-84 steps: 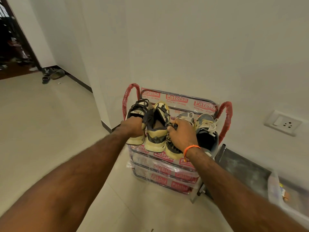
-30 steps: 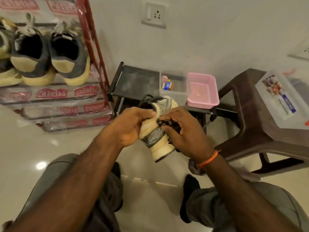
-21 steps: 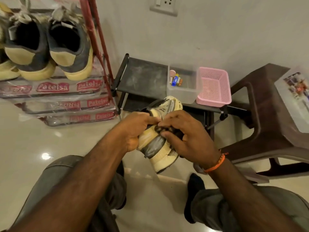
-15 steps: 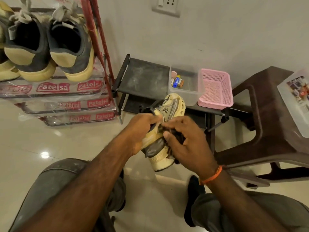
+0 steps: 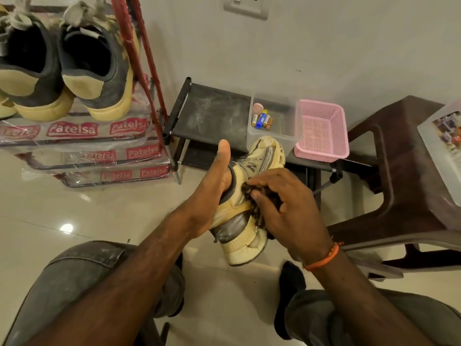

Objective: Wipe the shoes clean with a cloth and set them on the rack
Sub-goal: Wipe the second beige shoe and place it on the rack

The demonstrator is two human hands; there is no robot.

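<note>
Up in mid-air over the pale floor, between the person's knees, a cream and grey sneaker is held toe pointing away, heel toward the camera. The left hand has its fingers tucked inside the shoe's collar with the thumb sticking straight up, so it grips the shoe from within. The right hand is curled round a dark bunched cloth and presses it against the sneaker's side, just below the logo.

At the upper left stands the red-framed shoe rack, its shelves wrapped in printed plastic; a pair of grey and yellow sneakers sits on its top shelf at the right end, heels outward. Just right of the rack, against the wall, is a low black stand. On that stand's right half sit a clear plastic tub holding a few batteries (and one pink round thing I cannot name), and touching its right side, a pink mesh basket. The sneaker's toe overlaps the front of the tub in this view. Farther right is a brown plastic stool with a clear box on its top at the frame's right edge. An orange band circles the right wrist.
</note>
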